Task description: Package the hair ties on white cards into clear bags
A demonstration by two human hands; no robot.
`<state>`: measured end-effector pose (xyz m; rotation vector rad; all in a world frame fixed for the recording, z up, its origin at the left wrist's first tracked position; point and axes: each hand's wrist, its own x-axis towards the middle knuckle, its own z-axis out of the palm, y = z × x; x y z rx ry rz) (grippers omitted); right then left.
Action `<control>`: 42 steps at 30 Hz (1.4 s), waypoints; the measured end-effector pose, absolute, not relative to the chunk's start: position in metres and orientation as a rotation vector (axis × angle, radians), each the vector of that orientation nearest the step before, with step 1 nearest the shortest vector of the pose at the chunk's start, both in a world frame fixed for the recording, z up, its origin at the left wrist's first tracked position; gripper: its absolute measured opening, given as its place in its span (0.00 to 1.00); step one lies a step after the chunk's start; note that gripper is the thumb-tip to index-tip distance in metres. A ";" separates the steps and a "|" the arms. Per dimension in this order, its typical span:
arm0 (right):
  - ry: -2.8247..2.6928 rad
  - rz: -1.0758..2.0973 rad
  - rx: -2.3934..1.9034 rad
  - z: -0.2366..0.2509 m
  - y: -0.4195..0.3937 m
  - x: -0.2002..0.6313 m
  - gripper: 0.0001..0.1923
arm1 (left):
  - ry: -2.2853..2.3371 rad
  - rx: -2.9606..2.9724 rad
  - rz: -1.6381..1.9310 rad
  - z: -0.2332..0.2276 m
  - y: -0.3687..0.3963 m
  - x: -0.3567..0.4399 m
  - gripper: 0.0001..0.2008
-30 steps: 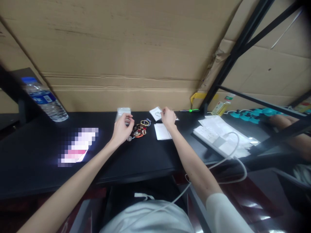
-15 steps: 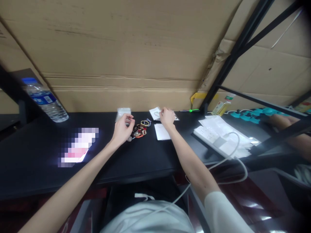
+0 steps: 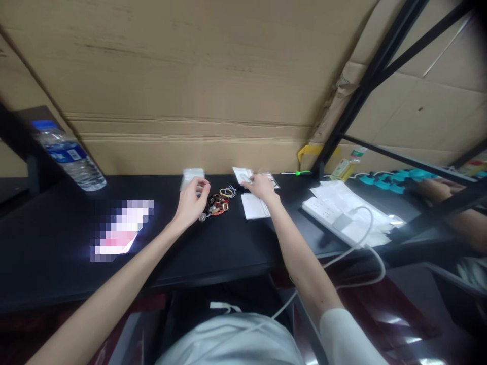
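On the black desk, my left hand [image 3: 193, 202] hovers at the left edge of a pile of beaded and corded bracelets [image 3: 217, 205]. Its fingers are loosely curled, thumb and fingertips apart, and nothing shows between them. Behind it lies a stack of small clear plastic bags [image 3: 193, 174], partly covered by the hand. My right hand [image 3: 263, 186] has its thumb and fingers closed at the lower corner of a small clear packet [image 3: 241, 174] with a white card and a looped item in it. White cards [image 3: 254, 207] lie just in front of that hand. Another packet [image 3: 274, 183] shows partly behind it.
A phone with a blurred screen [image 3: 125, 228] and a water bottle [image 3: 70, 154] are at left. At right are a power strip [image 3: 323, 213] with a white cable, white sheets [image 3: 346, 200], a bottle of yellow liquid [image 3: 347, 165] and a black frame post [image 3: 353, 111]. Beyond it a person's hand [image 3: 433, 190] shows.
My right hand has turned and lowered slightly, its thumb and fingertips now reaching left to the packet's lower corner. The left hand and the bracelet pile look unchanged.
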<state>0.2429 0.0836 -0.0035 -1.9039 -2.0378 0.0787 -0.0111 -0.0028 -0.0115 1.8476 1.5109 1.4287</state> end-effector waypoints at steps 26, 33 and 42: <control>-2.090 -0.163 -1.734 -0.010 0.084 0.228 0.15 | 2.009 2.078 1.281 -0.013 0.001 -0.023 0.10; -2.226 -0.177 -1.533 -0.010 0.073 0.213 0.16 | 2.451 1.991 0.853 -0.027 0.019 -0.047 0.24; -2.438 -0.114 -1.451 -0.019 0.069 0.201 0.13 | 2.481 1.820 0.792 -0.032 0.038 -0.059 0.25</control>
